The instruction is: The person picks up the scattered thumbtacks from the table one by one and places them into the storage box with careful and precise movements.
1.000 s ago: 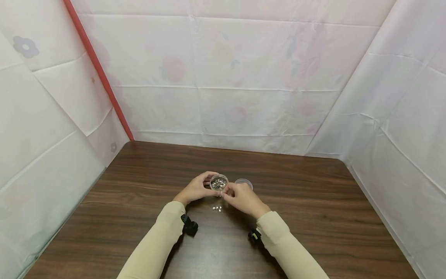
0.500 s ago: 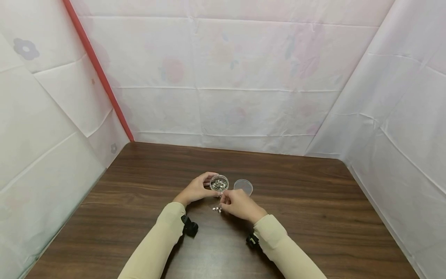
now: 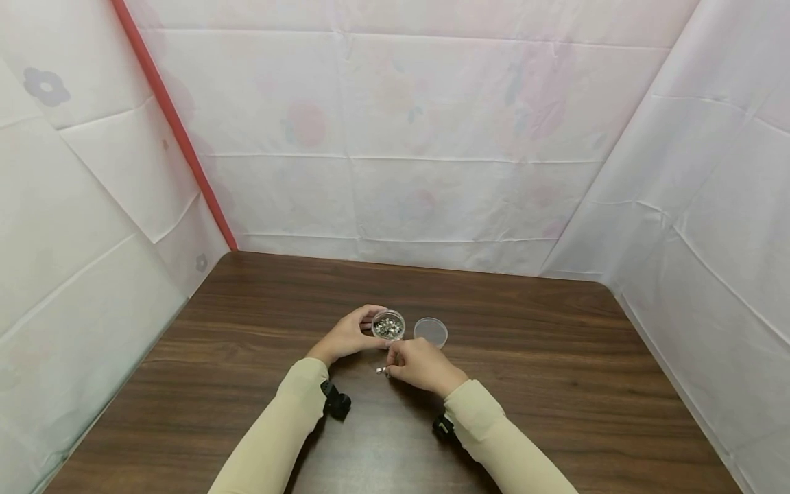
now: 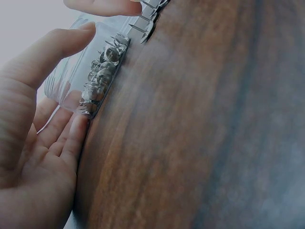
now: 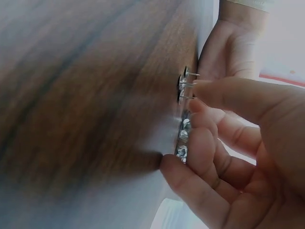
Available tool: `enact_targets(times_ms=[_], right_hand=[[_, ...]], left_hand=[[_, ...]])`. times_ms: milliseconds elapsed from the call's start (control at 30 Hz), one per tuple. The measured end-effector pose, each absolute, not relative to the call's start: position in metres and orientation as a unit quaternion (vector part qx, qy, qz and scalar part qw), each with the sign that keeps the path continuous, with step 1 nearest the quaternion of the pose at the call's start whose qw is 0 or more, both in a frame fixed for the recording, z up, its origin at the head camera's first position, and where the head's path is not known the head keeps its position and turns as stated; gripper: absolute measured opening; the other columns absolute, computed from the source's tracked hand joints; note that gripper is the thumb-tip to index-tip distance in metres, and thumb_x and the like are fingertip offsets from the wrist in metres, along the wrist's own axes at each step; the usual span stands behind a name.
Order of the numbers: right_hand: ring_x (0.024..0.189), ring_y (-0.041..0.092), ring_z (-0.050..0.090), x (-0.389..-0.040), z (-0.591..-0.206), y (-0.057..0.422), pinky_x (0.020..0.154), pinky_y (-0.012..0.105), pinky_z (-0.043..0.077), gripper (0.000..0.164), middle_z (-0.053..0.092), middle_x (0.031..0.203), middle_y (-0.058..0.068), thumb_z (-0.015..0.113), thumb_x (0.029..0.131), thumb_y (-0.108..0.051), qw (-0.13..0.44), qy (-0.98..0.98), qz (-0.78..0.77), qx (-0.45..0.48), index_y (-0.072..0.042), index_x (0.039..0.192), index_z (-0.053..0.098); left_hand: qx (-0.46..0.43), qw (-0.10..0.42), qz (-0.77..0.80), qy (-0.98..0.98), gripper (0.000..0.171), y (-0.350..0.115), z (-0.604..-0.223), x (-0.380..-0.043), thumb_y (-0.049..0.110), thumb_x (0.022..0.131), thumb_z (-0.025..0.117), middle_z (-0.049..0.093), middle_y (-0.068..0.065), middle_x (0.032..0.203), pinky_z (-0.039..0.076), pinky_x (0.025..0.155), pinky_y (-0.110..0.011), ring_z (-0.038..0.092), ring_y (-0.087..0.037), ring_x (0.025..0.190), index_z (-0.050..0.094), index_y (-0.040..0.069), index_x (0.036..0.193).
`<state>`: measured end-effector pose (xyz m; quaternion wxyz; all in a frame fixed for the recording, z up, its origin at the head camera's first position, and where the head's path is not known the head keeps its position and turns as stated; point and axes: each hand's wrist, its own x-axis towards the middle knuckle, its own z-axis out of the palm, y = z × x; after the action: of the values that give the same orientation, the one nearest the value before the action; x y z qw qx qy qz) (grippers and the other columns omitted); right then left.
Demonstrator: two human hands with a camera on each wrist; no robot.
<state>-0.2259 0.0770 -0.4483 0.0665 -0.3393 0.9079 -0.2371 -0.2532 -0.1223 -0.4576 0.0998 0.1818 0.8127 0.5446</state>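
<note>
Step in hand, as judged: placing loose thumbtacks (image 3: 381, 370) on the table (image 3: 555, 384) beside the clear container (image 3: 388, 326). Left hand (image 3: 345, 335) grasps the container; right hand (image 3: 420, 363) pinches 1 tack. The next move calls for a clean release. Only the right wrist view shows upright pins (image 5: 183, 88).

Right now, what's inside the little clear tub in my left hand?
The tub holds a heap of silver thumbtacks, held by the left hand. Only the top layer shows; how deep the heap goes cannot be seen.
</note>
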Motion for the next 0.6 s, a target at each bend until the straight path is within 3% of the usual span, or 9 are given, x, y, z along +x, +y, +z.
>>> enact_targets(times_ms=[333, 600], right_hand=[[0.049, 0.001, 0.045, -0.227, -0.448, 0.078, 0.044, 0.018, 0.037, 0.009, 0.055, 0.058, -0.012, 0.070, 0.083, -0.021, 0.067, 0.905, -0.241, -0.345, -0.019, 0.077, 0.063], [0.048, 0.000, 0.044, -0.227, -0.448, 0.077, 0.044, 0.018, 0.037, 0.010, 0.053, 0.057, -0.012, 0.067, 0.084, -0.019, 0.059, 0.908, -0.235, -0.341, -0.019, 0.075, 0.063]], left_hand=[[0.185, 0.099, 0.548, 0.810, 0.069, -0.123, -0.462, -0.257, 0.020, 0.075, 0.079, 0.052, -0.020, 0.126, 0.044, 0.096, -0.051, 0.049, -0.031, 0.114, 0.047, 0.005, 0.133], [0.167, 0.084, 0.547, 0.816, 0.071, -0.125, -0.491, -0.271, 0.030, 0.069, 0.083, 0.056, -0.007, 0.123, 0.045, 0.095, -0.048, 0.052, -0.020, 0.110, 0.050, 0.020, 0.130]])
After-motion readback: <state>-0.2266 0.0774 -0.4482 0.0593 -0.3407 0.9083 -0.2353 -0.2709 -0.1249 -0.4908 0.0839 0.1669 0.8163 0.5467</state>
